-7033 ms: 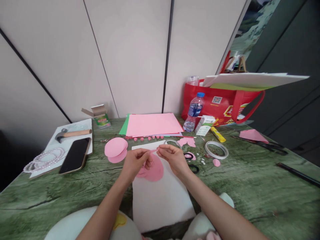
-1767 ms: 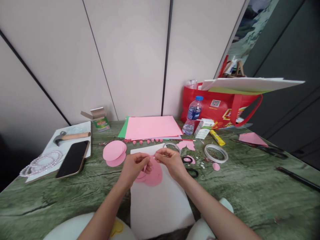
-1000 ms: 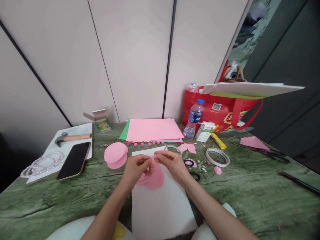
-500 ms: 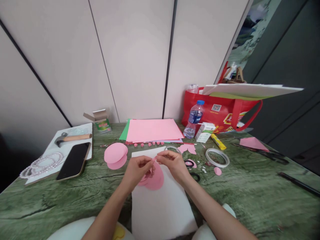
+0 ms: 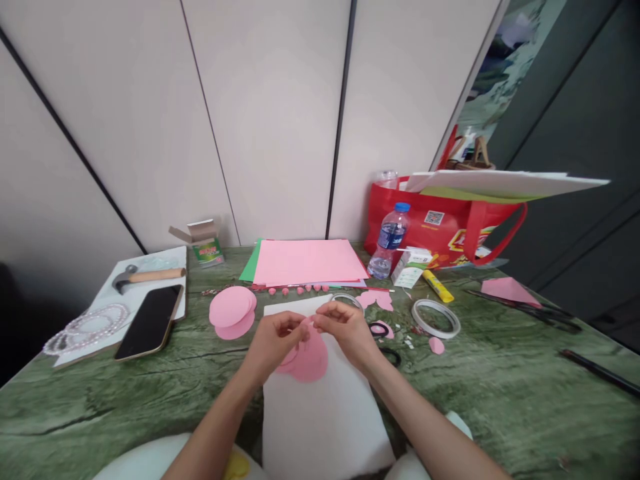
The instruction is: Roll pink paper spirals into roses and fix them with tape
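My left hand [image 5: 280, 339] and my right hand [image 5: 349, 329] meet above a white board [image 5: 325, 420], each closed in a pinch. Between their fingertips is a thin pink paper strip [image 5: 309, 321], mostly covered by the fingers. Under the hands, pink paper pieces [image 5: 311, 362] with rounded edges lie on the board, partly hidden by my left hand. Black-handled scissors [image 5: 390, 357] rest beside the board at the right, their blades out of sight. Left of the hands is a stack of pink paper circles [image 5: 231, 307].
Behind lie coloured paper sheets [image 5: 310, 261] and small pink rolls [image 5: 300, 290]. To the right stand a water bottle [image 5: 391, 240], a small carton [image 5: 411, 268] and a red bag [image 5: 440, 220], near tape [image 5: 436, 318] and a yellow glue stick [image 5: 439, 287]. A phone [image 5: 150, 321] and hammer [image 5: 150, 275] lie left.
Seven seconds ago the pink strip stretched straight between the hands; now the fingertips are closer together and less of it shows. The hands stay over the board, and the view has shifted slightly.
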A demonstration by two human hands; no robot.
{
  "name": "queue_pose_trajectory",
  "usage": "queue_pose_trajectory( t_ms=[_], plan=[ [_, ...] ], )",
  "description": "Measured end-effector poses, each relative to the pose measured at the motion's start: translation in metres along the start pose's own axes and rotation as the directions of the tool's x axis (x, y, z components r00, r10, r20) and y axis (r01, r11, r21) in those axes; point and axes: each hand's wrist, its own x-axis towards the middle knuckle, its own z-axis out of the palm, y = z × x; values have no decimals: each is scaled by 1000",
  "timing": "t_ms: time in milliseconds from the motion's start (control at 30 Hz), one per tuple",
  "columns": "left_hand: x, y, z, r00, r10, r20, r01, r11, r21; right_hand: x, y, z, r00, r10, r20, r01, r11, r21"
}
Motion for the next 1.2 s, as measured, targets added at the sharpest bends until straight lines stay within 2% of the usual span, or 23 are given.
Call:
queue_pose_trajectory(
  t_ms=[267,400,633,900,1200],
  plan=[
    [1,0,-2,998,-3,-69,2,1000,-13,0,-4,-2,996,-1,89,-4,999,52],
    [1,-1,-1,995,-34,-90,30,999,-44,0,-1,-5,997,6,79,-10,998,55],
    [-1,3,-1,994,-104,-28,99,982,-161,-2,-2,-1,999,17,41,-18,1000,11],
    [0,2,-2,996,-53,-72,40,984,-173,-1,-2,-4,996,13,85,-14,1000,16],
    [-2,2,-2,995,-96,23,99,963,-253,-3,0,1,999,5,40,-4,1000,-28]
  ],
)
